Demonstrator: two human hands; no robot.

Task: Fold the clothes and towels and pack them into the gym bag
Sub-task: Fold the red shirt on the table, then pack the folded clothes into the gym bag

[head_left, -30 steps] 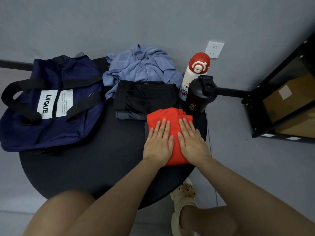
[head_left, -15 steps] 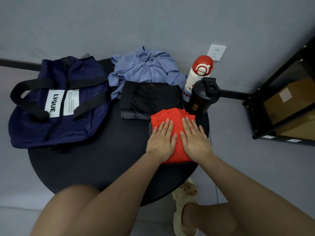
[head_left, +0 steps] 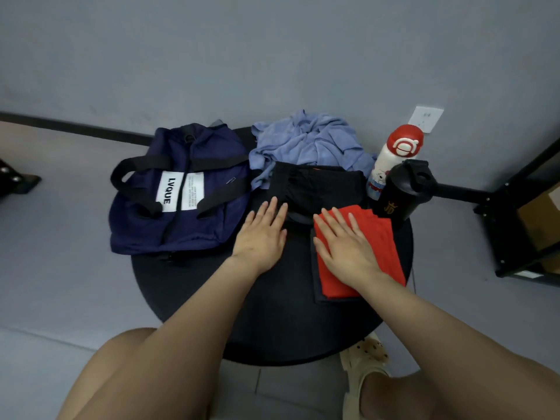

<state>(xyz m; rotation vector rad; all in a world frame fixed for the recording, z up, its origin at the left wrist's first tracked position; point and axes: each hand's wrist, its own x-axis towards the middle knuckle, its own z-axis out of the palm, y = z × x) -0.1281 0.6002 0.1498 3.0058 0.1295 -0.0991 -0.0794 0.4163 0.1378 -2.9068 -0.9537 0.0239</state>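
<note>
A folded red cloth (head_left: 381, 253) lies on a dark folded piece at the right of the round black table (head_left: 272, 322). My right hand (head_left: 342, 247) presses flat on the red cloth with straight fingers. My left hand (head_left: 262, 234) is off the cloth, flat, fingers straight, between the cloth and the navy gym bag (head_left: 178, 192), its fingertips at the edge of the folded black shorts (head_left: 315, 186). Behind the shorts a light blue garment (head_left: 306, 140) lies crumpled. The bag sits at the table's left with its black straps across the top.
A white bottle with a red cap (head_left: 394, 159) and a black shaker bottle (head_left: 403, 189) stand at the table's right rear, close to the red cloth. A black metal shelf with cardboard boxes (head_left: 533, 219) stands to the right. My knee and sandalled foot (head_left: 363, 368) are below the table.
My left hand has lifted off the red cloth and moved left toward the bag and shorts. My right hand stays on the cloth. The view has shifted to the left.
</note>
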